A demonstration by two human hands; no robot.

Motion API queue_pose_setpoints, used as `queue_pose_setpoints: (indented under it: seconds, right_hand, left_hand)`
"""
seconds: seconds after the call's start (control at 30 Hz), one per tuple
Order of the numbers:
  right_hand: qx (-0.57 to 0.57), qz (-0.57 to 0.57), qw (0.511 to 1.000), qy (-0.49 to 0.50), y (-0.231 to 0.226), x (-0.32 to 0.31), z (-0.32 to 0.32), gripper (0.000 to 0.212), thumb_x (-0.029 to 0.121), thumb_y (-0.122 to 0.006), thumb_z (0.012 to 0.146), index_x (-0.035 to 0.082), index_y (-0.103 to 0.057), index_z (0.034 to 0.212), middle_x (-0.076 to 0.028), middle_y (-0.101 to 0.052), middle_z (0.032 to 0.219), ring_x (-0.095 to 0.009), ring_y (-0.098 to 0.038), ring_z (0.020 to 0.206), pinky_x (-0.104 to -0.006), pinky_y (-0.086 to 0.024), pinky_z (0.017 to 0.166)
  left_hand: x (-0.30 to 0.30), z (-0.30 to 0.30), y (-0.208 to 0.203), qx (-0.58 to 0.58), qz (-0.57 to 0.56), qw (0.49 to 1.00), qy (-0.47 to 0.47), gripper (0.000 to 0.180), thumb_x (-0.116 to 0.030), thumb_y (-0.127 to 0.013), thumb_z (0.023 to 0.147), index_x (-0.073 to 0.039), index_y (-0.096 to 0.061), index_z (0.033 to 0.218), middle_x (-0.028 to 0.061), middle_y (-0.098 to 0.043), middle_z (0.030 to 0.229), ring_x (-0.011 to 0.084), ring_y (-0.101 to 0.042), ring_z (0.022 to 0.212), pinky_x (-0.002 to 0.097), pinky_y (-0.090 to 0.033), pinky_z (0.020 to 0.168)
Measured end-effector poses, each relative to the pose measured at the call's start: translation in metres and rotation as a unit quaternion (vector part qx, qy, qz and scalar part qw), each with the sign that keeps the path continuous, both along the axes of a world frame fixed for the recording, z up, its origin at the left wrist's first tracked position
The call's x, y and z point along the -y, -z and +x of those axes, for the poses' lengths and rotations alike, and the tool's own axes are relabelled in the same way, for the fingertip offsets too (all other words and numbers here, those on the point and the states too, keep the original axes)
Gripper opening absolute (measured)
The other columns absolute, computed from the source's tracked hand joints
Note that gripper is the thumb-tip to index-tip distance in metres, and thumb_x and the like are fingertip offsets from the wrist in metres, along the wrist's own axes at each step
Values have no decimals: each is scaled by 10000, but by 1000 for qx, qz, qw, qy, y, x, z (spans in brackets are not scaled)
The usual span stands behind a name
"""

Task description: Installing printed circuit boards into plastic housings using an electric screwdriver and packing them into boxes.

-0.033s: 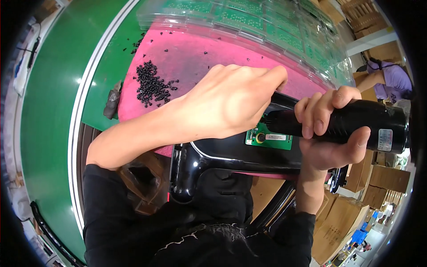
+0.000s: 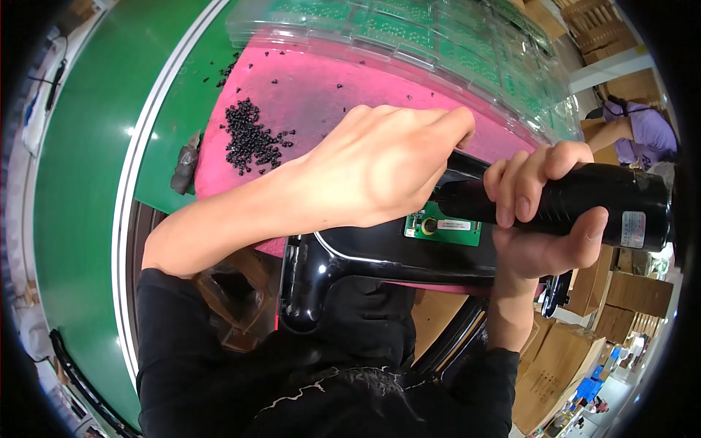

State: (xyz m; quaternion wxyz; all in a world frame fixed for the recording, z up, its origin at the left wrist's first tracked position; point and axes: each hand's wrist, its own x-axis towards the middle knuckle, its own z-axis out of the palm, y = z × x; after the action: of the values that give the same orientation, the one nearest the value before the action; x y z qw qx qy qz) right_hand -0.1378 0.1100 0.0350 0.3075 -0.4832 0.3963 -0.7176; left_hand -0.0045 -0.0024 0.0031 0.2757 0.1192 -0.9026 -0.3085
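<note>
The right hand (image 2: 540, 212) has its grip wrapped fully around a black cylindrical power tool (image 2: 577, 204), held level, its nose over a small green circuit board (image 2: 444, 228) seated in a glossy black housing (image 2: 380, 255). The left hand (image 2: 380, 171) arches over the tool's nose, fingers curled down; whether they pinch anything cannot be told. The housing overhangs the pink mat (image 2: 307, 95) at the worktop's near edge. Loose black screws (image 2: 252, 139) lie well apart, beyond the left forearm. Clear trays (image 2: 438, 36) line the far edge.
</note>
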Motion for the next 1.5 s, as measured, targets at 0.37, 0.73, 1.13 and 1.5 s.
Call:
queue_pose_setpoints:
  seconds: [0.37, 0.73, 1.13, 1.5]
  right_hand:
    - [-40, 52, 995, -79, -1, 8, 3, 585, 599, -589, 793, 52, -452, 947, 16, -435, 572, -99, -406, 457, -268, -357, 497]
    - [60, -145, 988, -12, -25, -23, 2, 486, 504, -634, 798, 77, -467, 958, 28, -462, 618, -70, -411, 464, -237, -322, 536]
    - [98, -155, 983, -15, -28, -36, -4, 460, 472, -604, 822, 64, -465, 983, 9, -471, 627, -87, -437, 484, -242, -337, 548]
    - [-13, -41, 998, 51, -8, -65, -36, 529, 543, -552, 840, 43, -477, 997, -13, -495, 647, -116, -436, 458, -272, -346, 516]
  left_hand:
    - [8, 1, 10, -53, -38, 997, 48, 281, 17, -588, 774, -40, -588, 1049, 150, -617, 840, 373, -607, 780, 437, -482, 640]
    - [6, 0, 8, -4, 6, 980, 197, 308, -26, -671, 751, -19, -595, 1049, 151, -649, 804, 342, -632, 776, 436, -494, 650]
    - [-5, -3, 2, -77, 131, 964, 219, 195, -30, -723, 738, 16, -642, 909, 115, -670, 758, 252, -660, 670, 311, -505, 561]
    - [-2, -4, 4, -49, -7, 995, 86, 39, -41, -626, 826, -3, -618, 821, 106, -641, 698, 266, -639, 628, 336, -495, 553]
